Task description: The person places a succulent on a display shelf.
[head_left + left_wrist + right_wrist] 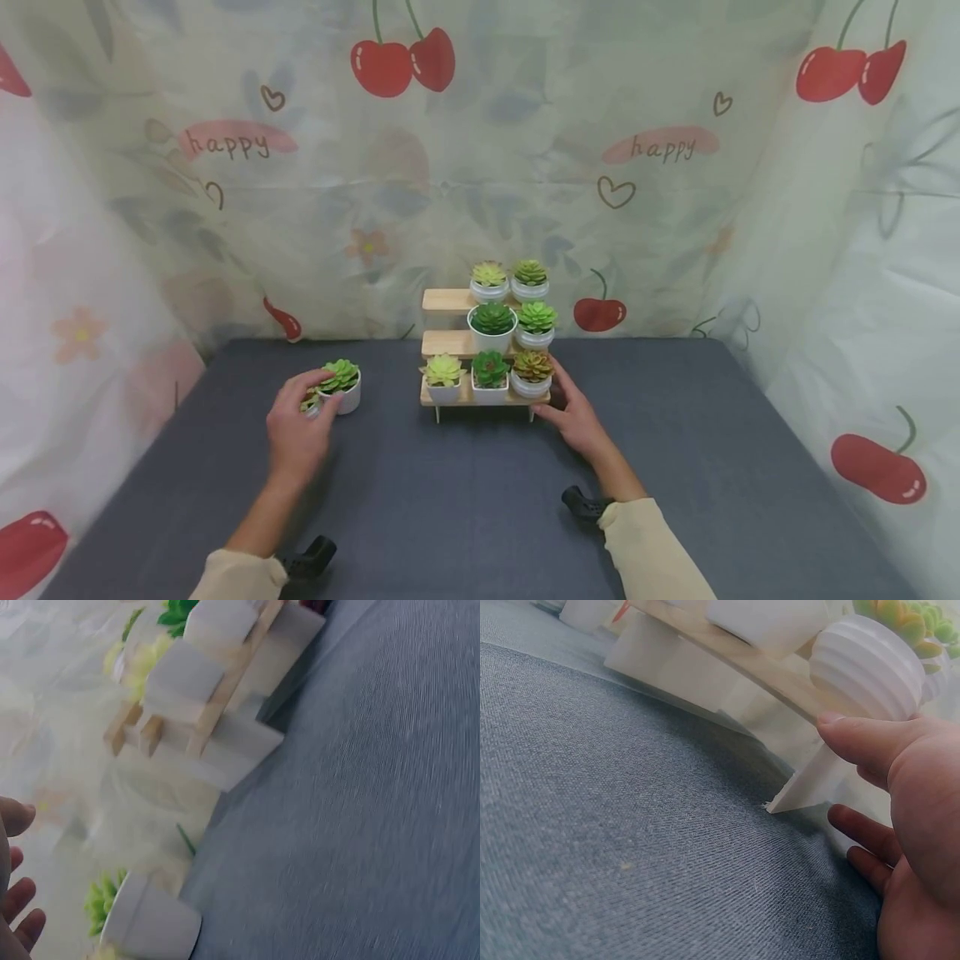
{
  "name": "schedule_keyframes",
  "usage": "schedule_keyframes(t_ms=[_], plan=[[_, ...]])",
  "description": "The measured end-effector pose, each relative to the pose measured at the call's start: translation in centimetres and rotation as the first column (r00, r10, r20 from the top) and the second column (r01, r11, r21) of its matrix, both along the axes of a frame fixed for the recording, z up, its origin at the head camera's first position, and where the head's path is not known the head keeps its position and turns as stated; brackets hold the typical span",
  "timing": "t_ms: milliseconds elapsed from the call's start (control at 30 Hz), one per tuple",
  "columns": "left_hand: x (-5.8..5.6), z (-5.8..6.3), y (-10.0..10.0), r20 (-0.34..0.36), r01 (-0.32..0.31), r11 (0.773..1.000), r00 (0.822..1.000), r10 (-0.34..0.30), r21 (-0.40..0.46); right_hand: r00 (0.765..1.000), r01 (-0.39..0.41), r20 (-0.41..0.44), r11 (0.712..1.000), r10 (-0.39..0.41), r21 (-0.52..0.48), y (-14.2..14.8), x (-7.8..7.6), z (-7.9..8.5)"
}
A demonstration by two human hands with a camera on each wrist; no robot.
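Observation:
My left hand (pixel 296 429) is at the left, thumb and fingers spread beside a green succulent in a white pot (pixel 349 398). In the left wrist view its fingers (pixel 19 900) are apart from that pot. Another small succulent (pixel 309 403) is partly hidden behind the hand. At the centre stands a three-tier wooden plant stand (pixel 447 342) with several potted succulents. My right hand (pixel 581 423) is at its lower right end, beside a reddish-brown succulent in a ribbed white pot (pixel 532 382). The right thumb (pixel 859 739) touches the bottom shelf's end; the other fingers extend loosely below.
A dark grey cloth (pixel 480 492) covers the table. Behind and at both sides hangs a pale curtain (pixel 480 183) printed with cherries and hearts. Black wrist devices (pixel 311 558) are worn on both arms.

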State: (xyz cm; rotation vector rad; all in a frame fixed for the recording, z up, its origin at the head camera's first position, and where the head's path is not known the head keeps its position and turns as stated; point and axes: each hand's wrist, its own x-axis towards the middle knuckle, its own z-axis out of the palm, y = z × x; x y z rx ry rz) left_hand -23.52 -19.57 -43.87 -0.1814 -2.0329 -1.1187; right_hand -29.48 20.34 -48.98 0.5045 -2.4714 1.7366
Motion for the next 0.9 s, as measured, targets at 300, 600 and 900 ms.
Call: schedule_keyframes(t_ms=[300,600,900], plan=[[-0.8,-0.7,-3.1,0.067,-0.145,0.989,0.987,0.143,0.017,1.0,-0.008,0.021,1.0,0.008,-0.011,-0.3,0.8,1.4],[-1.1,-1.5,-5.3,0.405,-0.16,0.977,0.91,0.09,0.143,0.999,-0.023,0.028,1.0,0.022,0.004,-0.8,2.2,3.5],[-2.0,-2.5,-7.3,0.651,-0.03,0.99,0.756,-0.066,0.135,1.0,-0.004,0.014,1.0,0.004,0.002,-0.1,0.3,0.6]])
